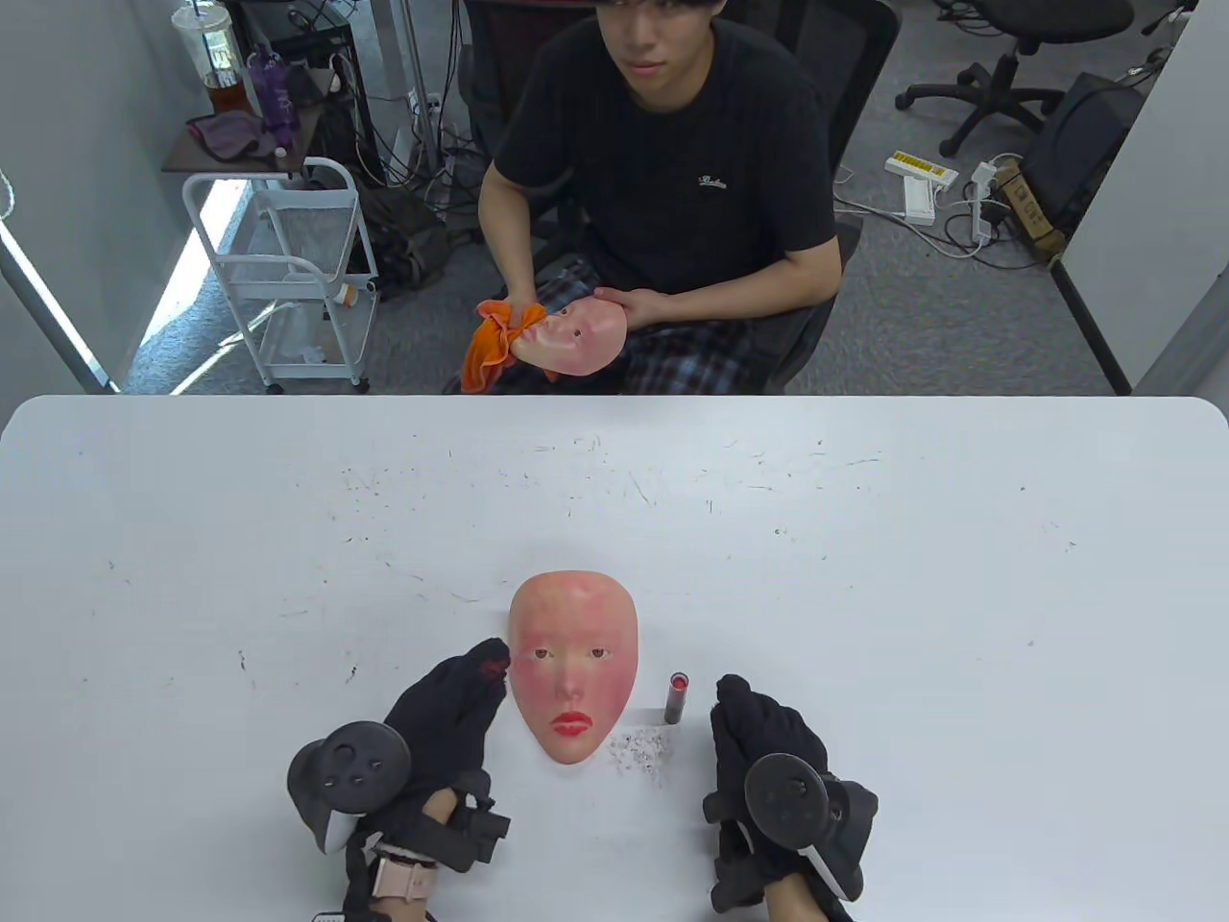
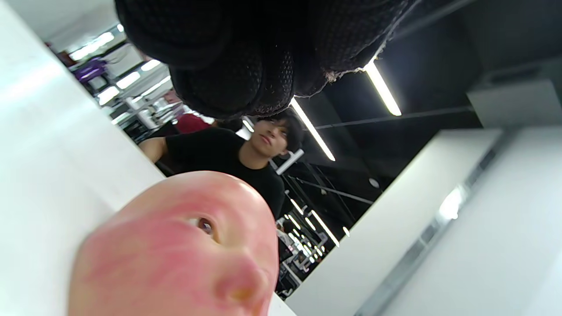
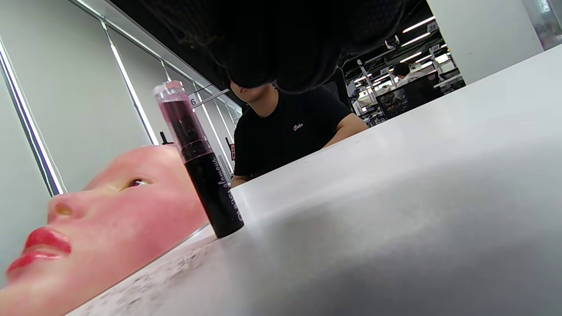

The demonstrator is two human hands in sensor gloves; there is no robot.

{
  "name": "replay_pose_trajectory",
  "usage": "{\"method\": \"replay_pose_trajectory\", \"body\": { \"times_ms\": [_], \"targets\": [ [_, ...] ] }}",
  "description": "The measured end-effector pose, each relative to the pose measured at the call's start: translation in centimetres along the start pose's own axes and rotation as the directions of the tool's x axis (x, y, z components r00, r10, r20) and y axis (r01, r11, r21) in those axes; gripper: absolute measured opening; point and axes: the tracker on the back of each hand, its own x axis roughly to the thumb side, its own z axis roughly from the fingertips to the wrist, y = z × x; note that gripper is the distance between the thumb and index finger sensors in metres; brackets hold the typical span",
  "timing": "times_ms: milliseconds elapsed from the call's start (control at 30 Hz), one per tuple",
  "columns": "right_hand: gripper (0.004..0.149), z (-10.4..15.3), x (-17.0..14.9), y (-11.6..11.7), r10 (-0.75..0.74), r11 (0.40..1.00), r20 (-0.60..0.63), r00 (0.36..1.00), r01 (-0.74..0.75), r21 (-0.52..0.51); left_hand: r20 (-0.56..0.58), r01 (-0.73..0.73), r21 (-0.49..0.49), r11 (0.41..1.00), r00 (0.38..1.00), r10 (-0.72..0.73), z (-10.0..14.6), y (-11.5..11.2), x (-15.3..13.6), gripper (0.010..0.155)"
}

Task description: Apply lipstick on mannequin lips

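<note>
The pink, face-shaped mannequin mask (image 1: pixel 573 677) looked like smooth, slightly glossy plastic or rubber, its red lips (image 3: pixel 38 248) shinier. The dark lipstick tube (image 3: pixel 202 171) had a clear glossy plastic cap. The white table (image 1: pixel 864 595) was matt and scuffed.

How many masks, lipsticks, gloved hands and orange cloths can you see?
Face masks: 2, one on the table and one held by the seated person
Lipsticks: 1, standing upright with its cap on
Gloved hands: 2, left hand and right hand
Orange cloths: 1
Total: 6
</note>
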Motion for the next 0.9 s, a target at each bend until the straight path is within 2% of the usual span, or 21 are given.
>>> {"method": "replay_pose_trajectory", "body": {
  "times_ms": [100,167,267,333,433,500,533,567,633,733,900],
  "targets": [
    [0.042,0.0,0.2,0.1,0.015,1.000,0.012,1.000,-0.016,0.009,-0.086,-0.134,0.062,0.989,0.987,0.139,0.6,0.4,-2.5,0.048],
    [0.042,0.0,0.3,0.1,0.021,1.000,0.014,1.000,-0.021,0.009,-0.103,-0.168,0.080,0.983,0.979,0.176,0.7,0.6,-3.1,0.049],
    [0.042,0.1,0.1,-0.4,0.025,0.999,0.001,1.000,-0.025,-0.022,-0.049,-0.152,0.108,0.982,0.986,0.158,0.7,1.5,-3.1,0.053],
    [0.046,0.1,0.1,-0.9,0.033,0.997,-0.004,0.999,-0.033,-0.067,0.015,-0.126,0.125,0.984,0.992,0.125,0.6,2.0,-2.6,0.062],
    [0.061,0.2,0.2,-1.6,0.066,0.992,0.006,0.998,-0.065,-0.105,0.120,-0.023,0.084,0.996,0.993,0.013,0.6,2.5,-1.7,0.081],
    [0.073,0.2,0.3,-1.8,0.102,0.993,0.022,0.995,-0.100,-0.066,0.158,0.115,0.049,0.992,0.980,-0.121,0.6,2.7,-1.1,0.089],
    [0.077,0.1,0.3,-1.7,0.122,0.991,0.024,0.992,-0.121,-0.051,0.157,0.198,0.030,0.980,0.967,-0.200,0.6,2.7,-0.8,0.092],
    [0.080,0.0,0.3,-1.7,0.161,0.986,0.022,0.987,-0.160,-0.036,0.158,0.318,-0.011,0.948,0.937,-0.313,0.6,2.6,-0.6,0.094],
    [0.083,0.0,0.2,-1.5,0.231,0.973,0.028,0.973,-0.230,-0.020,0.179,0.472,-0.063,0.879,0.872,-0.455,0.5,2.1,-0.2,0.096],
    [0.085,-0.3,0.0,-1.2,0.326,0.945,0.044,0.944,-0.327,0.000,0.186,0.511,-0.151,0.846,0.855,-0.483,0.4,0.8,-0.2,0.098],
    [0.085,-0.4,-0.1,-0.7,0.371,0.927,0.061,0.927,-0.374,0.037,0.200,0.539,-0.230,0.810,0.841,-0.503,0.4,-0.4,-0.5,0.097]
  ]
}}
